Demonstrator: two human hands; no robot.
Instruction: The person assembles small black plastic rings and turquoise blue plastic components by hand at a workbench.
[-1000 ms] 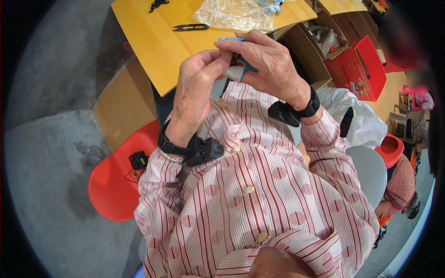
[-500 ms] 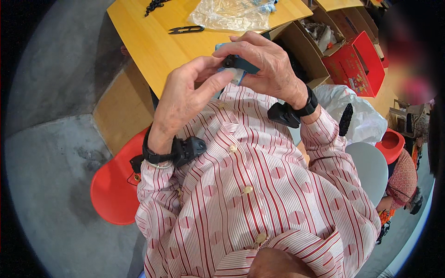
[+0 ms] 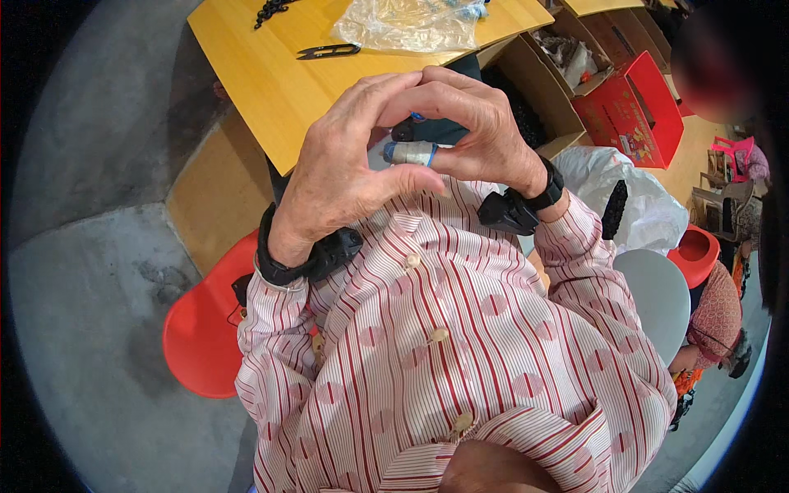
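My two hands meet above my lap at the table's near edge. My left hand [image 3: 345, 160] arches over from the left, its thumb stretched out below and apart from the fingers. Its fingertips are hidden behind my right hand [image 3: 485, 131]. That hand curls inward, with a blue-and-white wrapping [image 3: 411, 153] around the thumb's end. Between its index finger and thumb sits a small black piece [image 3: 403, 131]; its kind is too hidden to tell. A bit of blue shows just above it. Black straps with dark modules circle both wrists.
On the yellow table [image 3: 255, 90] lie black thread snips [image 3: 329, 51], a clear plastic bag [image 3: 407, 25] and a black chain-like strand [image 3: 269, 11]. Open cartons and a red box [image 3: 629, 111] stand to the right, near a white plastic bag [image 3: 641, 197]. A red stool [image 3: 201, 329] is at left.
My left hand has moved up and right, its fingers now over the right hand. The left thumb has come away from the black piece and stretches beneath the wrapped thumb.
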